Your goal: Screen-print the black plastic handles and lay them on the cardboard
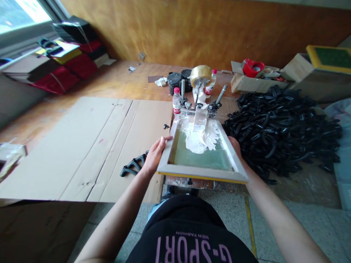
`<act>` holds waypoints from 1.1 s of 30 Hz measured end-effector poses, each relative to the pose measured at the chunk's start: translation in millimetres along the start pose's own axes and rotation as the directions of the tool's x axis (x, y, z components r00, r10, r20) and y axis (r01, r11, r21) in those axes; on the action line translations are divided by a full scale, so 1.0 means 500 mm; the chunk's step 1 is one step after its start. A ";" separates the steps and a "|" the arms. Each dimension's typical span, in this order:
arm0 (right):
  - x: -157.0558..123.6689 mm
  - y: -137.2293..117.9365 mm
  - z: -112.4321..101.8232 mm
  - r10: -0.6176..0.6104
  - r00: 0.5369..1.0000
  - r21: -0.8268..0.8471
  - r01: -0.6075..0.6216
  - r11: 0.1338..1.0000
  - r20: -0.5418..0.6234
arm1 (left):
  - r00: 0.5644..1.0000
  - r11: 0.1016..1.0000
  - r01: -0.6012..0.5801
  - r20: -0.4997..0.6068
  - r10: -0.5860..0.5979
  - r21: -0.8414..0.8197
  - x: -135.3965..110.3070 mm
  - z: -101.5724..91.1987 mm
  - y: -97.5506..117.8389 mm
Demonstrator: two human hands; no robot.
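Observation:
A screen printing frame (203, 173) with a pale rim and greenish mesh is in front of me, clamped at its far end. White ink (196, 142) lies thick on the far half of the mesh, around a pale flat scraper blade (200, 118). My left hand (157, 155) is closed on the frame's left side, thumb near the top edge. At the right side, my right hand (236, 146) grips the rim, its fingers mostly hidden. Several black curved plastic parts (134, 164) lie on cardboard beside my left forearm.
A large heap of black plastic parts (279, 131) covers the right of the table. Bottles (177, 100), dark tubs (174, 82) and a tape roll (201, 75) stand behind the clamp. Cardboard (82, 146) spreads left; red-and-black stacks (65, 69) stand by the window.

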State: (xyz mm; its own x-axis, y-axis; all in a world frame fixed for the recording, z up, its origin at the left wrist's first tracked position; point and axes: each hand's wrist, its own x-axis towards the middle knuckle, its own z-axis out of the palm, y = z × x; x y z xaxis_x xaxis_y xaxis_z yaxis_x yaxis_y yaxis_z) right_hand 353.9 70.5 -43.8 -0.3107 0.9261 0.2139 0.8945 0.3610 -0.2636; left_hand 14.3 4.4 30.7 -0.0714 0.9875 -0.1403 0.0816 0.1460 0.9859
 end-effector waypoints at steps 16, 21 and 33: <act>0.032 -0.174 -0.027 -0.486 0.827 0.072 0.487 0.870 0.282 | 0.963 0.950 0.261 0.021 -0.269 0.170 0.009 0.003 -0.205; 0.028 -0.174 -0.025 -0.392 0.899 0.064 0.387 0.920 0.198 | 0.971 0.959 0.237 -0.007 -0.238 0.156 0.004 0.006 -0.204; 0.140 -0.172 -0.059 -0.143 0.990 0.118 0.140 0.983 0.018 | 0.979 0.974 0.204 0.007 -0.206 0.097 -0.012 -0.002 -0.121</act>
State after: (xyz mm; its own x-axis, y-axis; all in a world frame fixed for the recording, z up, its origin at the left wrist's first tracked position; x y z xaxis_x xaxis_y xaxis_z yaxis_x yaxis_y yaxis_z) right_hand 264.6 101.0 21.4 -0.4416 0.8666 0.2322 0.7981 0.4977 -0.3397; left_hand 8.6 -10.4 -28.2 -0.0794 0.9367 -0.3411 0.1610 0.3497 0.9229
